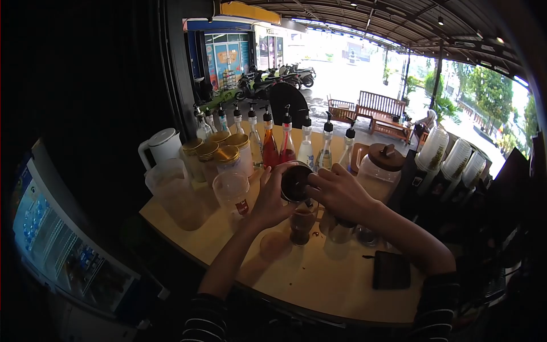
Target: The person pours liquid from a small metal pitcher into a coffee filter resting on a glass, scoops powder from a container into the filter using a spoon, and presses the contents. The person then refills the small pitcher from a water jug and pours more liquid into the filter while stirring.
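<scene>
My left hand (272, 200) wraps around a dark round cup (294, 183), tilted so its open mouth faces me. My right hand (343, 192) is closed, its curled fingers at the cup's right rim; what they pinch, if anything, is hidden. Just below the cup stands a small glass (300, 229) with dark brown contents. To the left of my left hand is a clear plastic cup (231, 191) with a red label. Under my right hand, a metal-looking vessel (341, 231) is partly covered.
Pump-top syrup bottles (288, 137) line the back of the table (262, 279). Gold-lidded jars (228, 155), a translucent pitcher (171, 194) and a white jug (163, 145) stand left. A large lidded jar (380, 174), stacked cups (433, 148) and a black flat pad (391, 270) are right.
</scene>
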{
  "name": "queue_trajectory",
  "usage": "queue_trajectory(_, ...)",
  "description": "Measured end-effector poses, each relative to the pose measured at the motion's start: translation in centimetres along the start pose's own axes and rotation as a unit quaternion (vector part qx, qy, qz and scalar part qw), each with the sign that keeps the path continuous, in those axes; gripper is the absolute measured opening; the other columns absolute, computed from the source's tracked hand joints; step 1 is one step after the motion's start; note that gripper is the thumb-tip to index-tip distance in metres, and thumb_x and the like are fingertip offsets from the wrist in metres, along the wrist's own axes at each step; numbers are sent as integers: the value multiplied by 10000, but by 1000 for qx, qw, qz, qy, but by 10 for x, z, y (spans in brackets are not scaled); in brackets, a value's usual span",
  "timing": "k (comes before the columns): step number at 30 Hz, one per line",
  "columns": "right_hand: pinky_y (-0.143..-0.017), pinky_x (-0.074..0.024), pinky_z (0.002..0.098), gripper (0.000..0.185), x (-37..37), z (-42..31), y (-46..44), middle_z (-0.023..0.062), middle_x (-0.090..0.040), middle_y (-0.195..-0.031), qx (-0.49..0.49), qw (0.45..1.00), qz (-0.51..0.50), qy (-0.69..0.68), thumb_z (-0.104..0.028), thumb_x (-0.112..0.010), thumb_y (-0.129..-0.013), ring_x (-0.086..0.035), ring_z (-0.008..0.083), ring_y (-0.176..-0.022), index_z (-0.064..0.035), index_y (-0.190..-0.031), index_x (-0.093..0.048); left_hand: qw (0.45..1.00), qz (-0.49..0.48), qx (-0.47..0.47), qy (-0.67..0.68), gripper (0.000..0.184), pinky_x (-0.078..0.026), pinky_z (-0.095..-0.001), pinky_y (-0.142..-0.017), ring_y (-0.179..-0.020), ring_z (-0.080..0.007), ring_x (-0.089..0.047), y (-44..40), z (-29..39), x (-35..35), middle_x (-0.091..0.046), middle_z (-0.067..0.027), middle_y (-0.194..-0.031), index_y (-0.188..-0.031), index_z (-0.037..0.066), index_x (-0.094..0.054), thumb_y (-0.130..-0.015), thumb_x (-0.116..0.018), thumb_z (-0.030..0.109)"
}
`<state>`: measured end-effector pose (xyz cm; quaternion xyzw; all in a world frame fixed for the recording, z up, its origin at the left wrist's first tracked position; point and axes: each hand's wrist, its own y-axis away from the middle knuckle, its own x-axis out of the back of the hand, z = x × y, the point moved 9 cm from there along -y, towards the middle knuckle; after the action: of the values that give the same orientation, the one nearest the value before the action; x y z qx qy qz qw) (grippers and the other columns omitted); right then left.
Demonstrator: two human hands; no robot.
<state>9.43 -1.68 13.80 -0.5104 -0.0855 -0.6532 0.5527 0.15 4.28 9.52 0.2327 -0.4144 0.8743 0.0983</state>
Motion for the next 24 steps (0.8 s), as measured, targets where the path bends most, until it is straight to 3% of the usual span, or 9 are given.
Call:
queue_trajectory(4,-752,-395,313,126,7,8,0,18,-544,-972,-39,998,44,24,-138,-632,-718,-540,147,-892,-108,-836,-601,1000,-7,-28,1,756,-392,-371,-1033,-1249,-246,-428,-1,2,-2,-436,-118,-1279,-1328,97,-357,-702,-779,98)
queue_trajectory(8,-766,-390,316,126,5,2,-3,13,-550,-989,-6,1000,28,8,-139,-633,-715,-542,143,-900,-117,-837,-608,995,-40,-70,-59,781,-285,-451,-1094,-1264,-279,-417,-4,1,-2,-450,-110,-1305,-1356,107,-343,-708,-775,166)
queue_trajectory(12,-809,-387,347,198,5,16,-7,6,-553,-950,-37,999,6,2,-116,-623,-713,-543,154,-929,-140,-909,-634,990,-77,-77,-95,808,-168,-518,-1128,-1283,-319,-399,-5,2,-4,-452,-107,-1347,-1373,114,-328,-706,-769,232)
queue_trajectory(14,-846,-392,354,188,-1,5,-8,-4,-560,-958,40,999,-24,20,-128,-635,-710,-545,150,-936,-147,-897,-637,988,-91,-78,-100,806,-172,-517,-1128,-1288,-322,-395,-7,3,-2,-446,-114,-1355,-1376,113,-324,-711,-763,234)
queue_trajectory(17,-884,-390,357,56,9,14,-12,-11,-586,-989,50,996,-5,74,-160,-631,-751,-532,140,-1051,-146,-804,-635,985,-112,-77,-109,802,-176,-519,-1126,-1293,-335,-389,-9,2,-3,-440,-125,-1361,-1381,113,-315,-722,-753,242)
queue_trajectory(20,-903,-386,361,52,-6,0,-10,-18,-590,-1032,103,990,-34,87,-163,-631,-758,-527,138,-1068,-149,-806,-645,984,-117,-68,-118,801,-179,-517,-1126,-1294,-348,-385,-7,2,-4,-436,-131,-1362,-1384,111,-310,-728,-748,251)
queue_trajectory(24,-936,-380,370,46,4,5,-15,-19,-592,-1043,89,990,-9,113,-164,-625,-764,-524,140,-1077,-152,-801,-649,985,-94,-67,-124,816,-207,-503,-1115,-1270,-358,-401,-6,4,-3,-423,-139,-1362,-1382,101,-313,-718,-759,262)
